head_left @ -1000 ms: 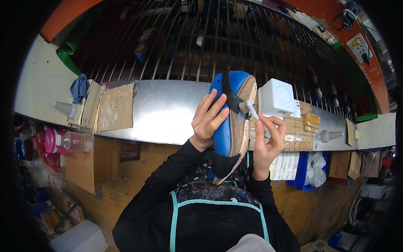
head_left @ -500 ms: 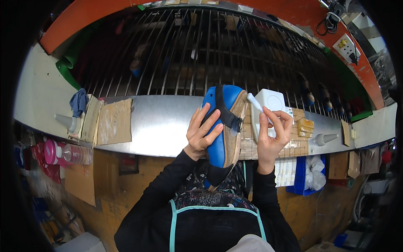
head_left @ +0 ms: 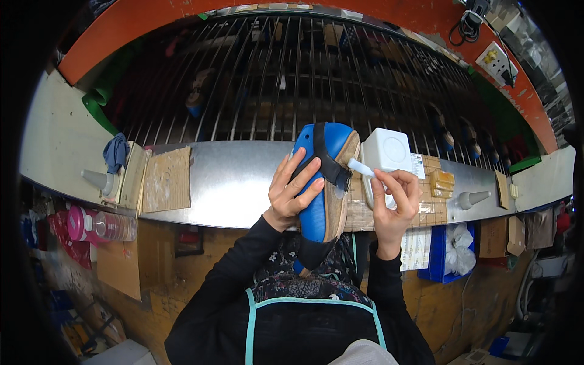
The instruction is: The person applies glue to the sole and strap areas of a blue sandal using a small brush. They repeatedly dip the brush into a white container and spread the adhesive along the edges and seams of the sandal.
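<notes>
A blue and black shoe [head_left: 312, 218] with a tan underside is tilted on its side in front of me, its toe pointing away. My left hand [head_left: 287, 196] grips it, the fingers spread over the blue upper and black strap. In a pinch between thumb and fingers, my right hand [head_left: 396, 201] holds a white brush-like applicator [head_left: 364, 169]. Its pale tip meets the shoe's tan lower edge near the toe end. Just beyond the right hand stands a white plastic container [head_left: 388, 149].
Metal rollers or bars [head_left: 243, 79] run beyond the steel bench edge [head_left: 234, 176]. At the right are yellowish blocks [head_left: 442, 184] and a grey cone-shaped nozzle [head_left: 474, 199]. Cardboard [head_left: 167, 179] and a blue cloth [head_left: 115, 152] lie left. A blue bin [head_left: 435, 267] sits below.
My right hand has brought the applicator's tip toward me and slightly left, down along the shoe's edge. The left hand and shoe have barely moved.
</notes>
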Available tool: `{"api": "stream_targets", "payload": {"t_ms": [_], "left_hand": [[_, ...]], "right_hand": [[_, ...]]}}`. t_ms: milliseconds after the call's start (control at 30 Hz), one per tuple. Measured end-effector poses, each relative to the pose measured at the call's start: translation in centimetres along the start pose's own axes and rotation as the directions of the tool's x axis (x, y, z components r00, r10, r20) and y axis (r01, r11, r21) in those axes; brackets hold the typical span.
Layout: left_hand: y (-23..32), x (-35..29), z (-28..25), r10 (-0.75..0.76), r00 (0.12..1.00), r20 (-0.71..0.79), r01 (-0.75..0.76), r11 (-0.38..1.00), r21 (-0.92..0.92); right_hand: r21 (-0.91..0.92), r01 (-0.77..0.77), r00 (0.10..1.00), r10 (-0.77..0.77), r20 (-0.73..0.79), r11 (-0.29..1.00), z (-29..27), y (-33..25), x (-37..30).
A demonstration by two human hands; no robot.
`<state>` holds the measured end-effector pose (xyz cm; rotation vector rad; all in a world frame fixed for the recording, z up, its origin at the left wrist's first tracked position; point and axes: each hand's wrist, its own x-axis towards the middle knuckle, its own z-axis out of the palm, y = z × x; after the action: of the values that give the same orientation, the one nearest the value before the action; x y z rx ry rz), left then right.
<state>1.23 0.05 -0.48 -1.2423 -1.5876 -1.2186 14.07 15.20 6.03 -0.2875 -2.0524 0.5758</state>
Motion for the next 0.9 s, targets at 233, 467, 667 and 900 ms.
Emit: {"api": "stream_targets", "payload": {"t_ms": [233,467,667,900], "left_hand": [[0.0,0.3,-0.1,0.01,1.0,0.014,-0.01,1.0,-0.001],[-0.1,0.6,-0.2,0.084,0.995,0.047,-0.083,0.996,-0.024],[0.2,0.6,-0.2,0.028,0.999,0.04,-0.028,1.0,-0.011],[0.4,0.7,-0.4,0.023,0.998,0.056,-0.023,1.0,-0.007]], "right_hand": [[0.024,-0.006,1.0,0.005,0.022,1.0,-0.9,0.1,0.6],[-0.015,-0.003,0.996,0.001,-0.087,1.0,-0.3,0.4,0.9],[-0.027,0.035,0.999,-0.035,-0.003,0.999,-1.2,0.2,0.4],[-0.021,0.046,0.999,-0.045,0.029,0.999,-1.7,0.0,0.4]]}}
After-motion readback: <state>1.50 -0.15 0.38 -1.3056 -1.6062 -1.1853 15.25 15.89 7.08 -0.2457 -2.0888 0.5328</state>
